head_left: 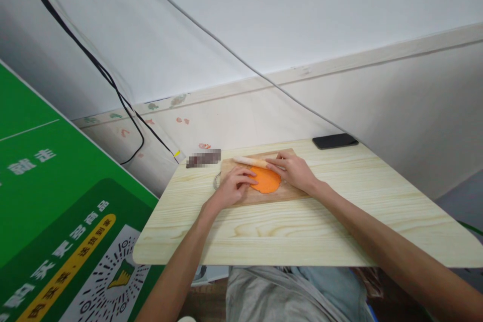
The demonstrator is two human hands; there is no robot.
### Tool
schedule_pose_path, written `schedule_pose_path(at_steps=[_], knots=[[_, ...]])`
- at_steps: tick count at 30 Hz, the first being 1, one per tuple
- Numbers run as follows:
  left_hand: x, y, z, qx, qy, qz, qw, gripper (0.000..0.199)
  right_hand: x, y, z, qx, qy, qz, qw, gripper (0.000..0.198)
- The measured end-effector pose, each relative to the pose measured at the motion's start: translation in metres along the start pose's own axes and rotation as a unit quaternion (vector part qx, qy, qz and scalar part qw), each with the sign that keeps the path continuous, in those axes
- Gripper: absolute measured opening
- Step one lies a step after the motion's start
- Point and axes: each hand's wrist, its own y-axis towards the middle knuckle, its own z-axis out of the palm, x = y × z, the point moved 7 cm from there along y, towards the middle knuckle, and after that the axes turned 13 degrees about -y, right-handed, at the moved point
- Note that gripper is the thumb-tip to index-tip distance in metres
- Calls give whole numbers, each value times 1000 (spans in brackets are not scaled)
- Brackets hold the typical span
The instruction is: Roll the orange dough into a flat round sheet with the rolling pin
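Observation:
A flat, roughly round sheet of orange dough or clay (267, 182) lies on a small wooden board (292, 193). Along the sheet's far edge rests a pale wooden rolling pin (243, 161). My left hand (234, 185) is at the left of the sheet, its fingers stretched out with the tips touching the orange edge. At the right end of the rolling pin, my right hand (296, 170) has its fingers closed over the pin, close to the sheet's upper right edge. That end of the pin is hidden by the hand.
A black phone (335, 141) lies at the table's back right. A blurred dark item (204, 158) sits at the back left. The pale wood-grain table (264, 234) stands against a wall; a green printed panel (56, 176) is on the left. A metal ring (216, 181) shows at the board's left edge.

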Motion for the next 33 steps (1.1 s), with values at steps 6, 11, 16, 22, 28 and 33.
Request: schedule_pose_path(at_steps=[6, 11, 16, 22, 28, 33], knots=[[-3, 0, 1, -1, 8, -3, 1000, 40, -1, 0, 0, 1, -2, 2, 1000, 43], [-9, 0, 0, 13, 2, -15, 1000, 39, 0, 0, -1, 1, 2, 1, 1000, 44], [-7, 0, -1, 4, 4, -17, 1000, 35, -1, 0, 0, 5, -2, 3, 1000, 44], [0, 1, 1, -1, 8, -4, 1000, 34, -1, 0, 0, 5, 0, 7, 1000, 43], [1, -1, 1, -4, 3, 0, 1000, 32, 0, 1, -2, 5, -4, 4, 1000, 44], [0, 0, -2, -17, -39, -17, 999, 23, 0, 2, 0, 16, 13, 22, 1000, 44]])
